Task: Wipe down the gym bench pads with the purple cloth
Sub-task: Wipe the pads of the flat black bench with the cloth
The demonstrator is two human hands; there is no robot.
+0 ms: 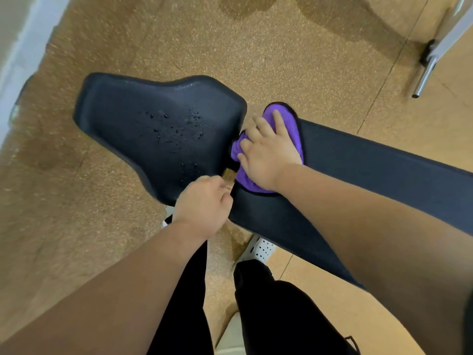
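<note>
Both arms are bare along all of their visible length, down to the left hand (203, 201) and the right hand (268, 155). The legs are in plain black trousers (276, 316). The right foot wears a white clog-like shoe (261, 249) with rows of small round holes across its top.

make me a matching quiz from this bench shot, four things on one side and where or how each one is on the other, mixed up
Things:
1 seat pad
2 purple cloth
3 left hand
4 metal tube

Place or state:
a top right of the view
b dotted with droplets
c pressed flat under the right hand
d fingers curled, at the seat pad's near corner

Pairs: 1-b, 2-c, 3-d, 4-a
</note>
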